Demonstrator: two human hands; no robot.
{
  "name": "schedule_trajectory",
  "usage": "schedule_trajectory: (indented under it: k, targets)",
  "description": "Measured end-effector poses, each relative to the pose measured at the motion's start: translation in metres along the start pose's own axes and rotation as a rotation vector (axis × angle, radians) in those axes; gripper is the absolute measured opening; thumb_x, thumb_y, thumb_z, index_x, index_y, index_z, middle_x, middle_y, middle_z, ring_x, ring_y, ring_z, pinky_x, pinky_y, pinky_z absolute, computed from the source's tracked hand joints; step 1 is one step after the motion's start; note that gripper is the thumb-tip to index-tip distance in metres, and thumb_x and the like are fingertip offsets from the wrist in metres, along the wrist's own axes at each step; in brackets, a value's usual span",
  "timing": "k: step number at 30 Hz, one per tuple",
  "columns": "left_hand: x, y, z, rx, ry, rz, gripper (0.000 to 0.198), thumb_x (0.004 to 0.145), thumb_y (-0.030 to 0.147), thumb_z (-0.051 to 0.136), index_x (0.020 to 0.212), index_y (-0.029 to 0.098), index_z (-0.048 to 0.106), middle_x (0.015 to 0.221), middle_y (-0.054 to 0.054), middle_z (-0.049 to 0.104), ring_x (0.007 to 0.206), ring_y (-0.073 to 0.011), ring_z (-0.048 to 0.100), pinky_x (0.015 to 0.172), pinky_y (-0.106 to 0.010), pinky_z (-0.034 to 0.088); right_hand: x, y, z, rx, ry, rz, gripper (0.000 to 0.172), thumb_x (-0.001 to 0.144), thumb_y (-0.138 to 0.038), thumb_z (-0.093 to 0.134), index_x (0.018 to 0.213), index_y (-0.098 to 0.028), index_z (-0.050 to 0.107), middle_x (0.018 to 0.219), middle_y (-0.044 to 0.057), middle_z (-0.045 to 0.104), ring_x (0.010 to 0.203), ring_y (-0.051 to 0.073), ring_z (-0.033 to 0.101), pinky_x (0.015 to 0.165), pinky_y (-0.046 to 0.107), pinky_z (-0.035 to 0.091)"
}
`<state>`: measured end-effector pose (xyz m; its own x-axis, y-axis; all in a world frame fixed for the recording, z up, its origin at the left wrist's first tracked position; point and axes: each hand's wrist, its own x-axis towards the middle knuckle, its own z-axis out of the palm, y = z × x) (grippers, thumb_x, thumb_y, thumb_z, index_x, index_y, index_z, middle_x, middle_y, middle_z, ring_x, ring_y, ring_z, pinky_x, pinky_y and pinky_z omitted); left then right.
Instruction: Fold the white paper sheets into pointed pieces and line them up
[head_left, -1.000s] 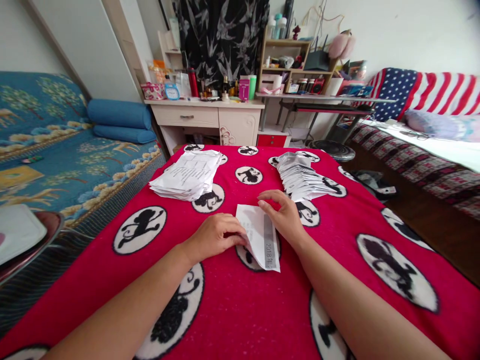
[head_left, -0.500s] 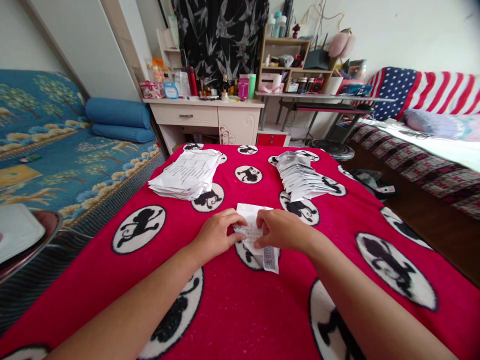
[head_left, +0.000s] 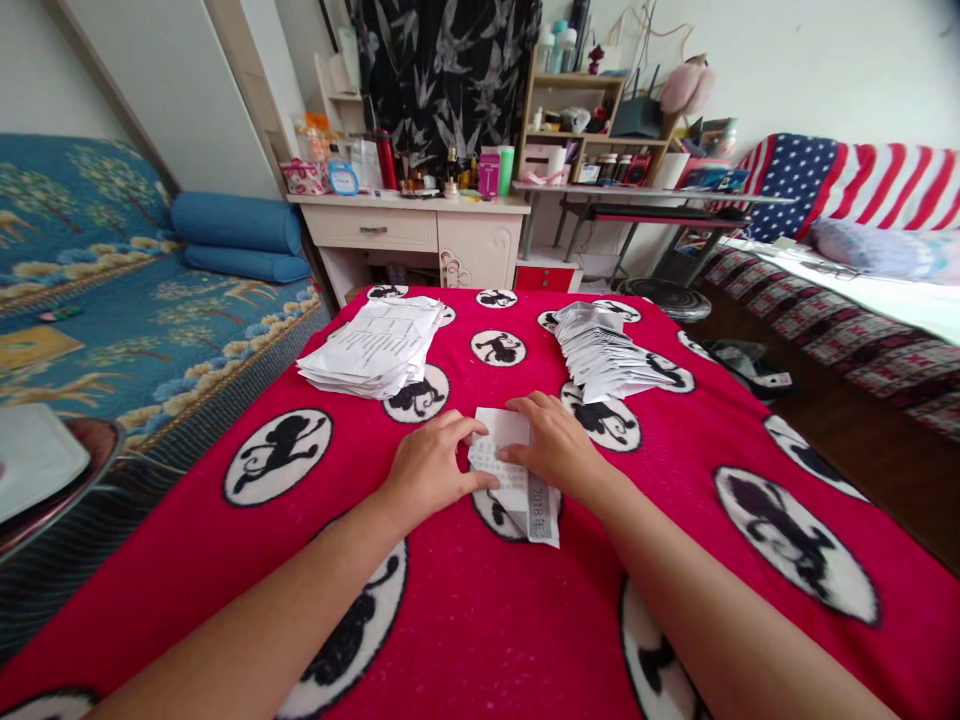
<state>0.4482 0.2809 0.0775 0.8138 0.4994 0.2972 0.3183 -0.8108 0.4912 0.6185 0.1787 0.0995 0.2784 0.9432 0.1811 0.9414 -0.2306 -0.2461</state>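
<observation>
A printed sheet of paper (head_left: 501, 462), folded over on itself, lies in front of me on the red cloth. Large print reading "2018" shows on its lower right part, and the bottom corner slants. My left hand (head_left: 429, 465) holds the left edge, its thumb and forefinger on the paper. From the right, my right hand (head_left: 553, 440) grips the upper right edge with curled fingers; some fingertips are hidden. Beyond my left hand sits a stack of printed sheets (head_left: 379, 345). Farther right, a fanned pile of folded papers (head_left: 607, 350) lies on the cloth.
The red cloth (head_left: 480, 620) with monkey-patterned ovals covers the table. At the left edge stands a tray (head_left: 45, 470) beside a blue sofa (head_left: 150, 330). A cream dresser (head_left: 405, 235) with bottles stands behind, and a glass desk (head_left: 652, 193) is at the back right.
My right hand has shifted up and slightly right along the folded paper, uncovering more of its print. My left hand stays at the left edge. Both paper piles are unmoved.
</observation>
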Motion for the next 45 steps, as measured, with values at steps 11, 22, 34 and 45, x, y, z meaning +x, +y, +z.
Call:
schedule_trajectory:
  k: [11,22,34,45]
  targets:
    - [-0.006,0.019,-0.003,0.018,-0.063,0.364,0.025,0.082,0.041,0.066,0.096,0.021,0.067,0.100,-0.006,0.063,0.096,-0.0217,0.057,0.088,-0.038,0.044,0.004,0.008,0.001,0.214,0.149,0.279,0.010,0.075,-0.028,0.057,0.073,-0.019,0.061,0.069,0.004,0.063,0.064,0.016,0.055,0.058,0.026,0.033]
    - [-0.021,0.050,0.000,0.139,-0.134,0.240,0.056,0.072,0.040,0.070,0.123,0.023,0.057,0.130,-0.012,0.055,0.118,-0.0318,0.050,0.099,-0.049,0.042,0.010,0.022,0.008,0.731,0.198,0.514,0.013,0.063,-0.028,0.059,0.057,-0.020,0.052,0.050,-0.003,0.051,0.049,0.013,0.046,0.045,0.024,0.031]
    - [-0.012,0.027,0.008,0.086,-0.103,0.273,0.027,0.090,0.028,0.053,0.113,0.020,0.066,0.124,-0.009,0.062,0.111,-0.0250,0.059,0.097,-0.043,0.048,0.010,0.032,-0.015,0.820,-0.031,0.143,0.017,0.062,-0.013,0.060,0.073,-0.018,0.071,0.071,-0.001,0.070,0.065,0.016,0.061,0.062,0.026,0.047]
    - [-0.008,0.017,0.010,0.087,-0.069,0.271,0.036,0.085,0.031,0.061,0.119,0.019,0.062,0.126,-0.011,0.060,0.119,-0.0273,0.053,0.103,-0.046,0.044,0.009,0.037,-0.004,0.371,0.130,-0.003,0.024,0.067,-0.003,0.054,0.076,-0.017,0.071,0.084,0.006,0.070,0.080,0.019,0.063,0.075,0.028,0.047]
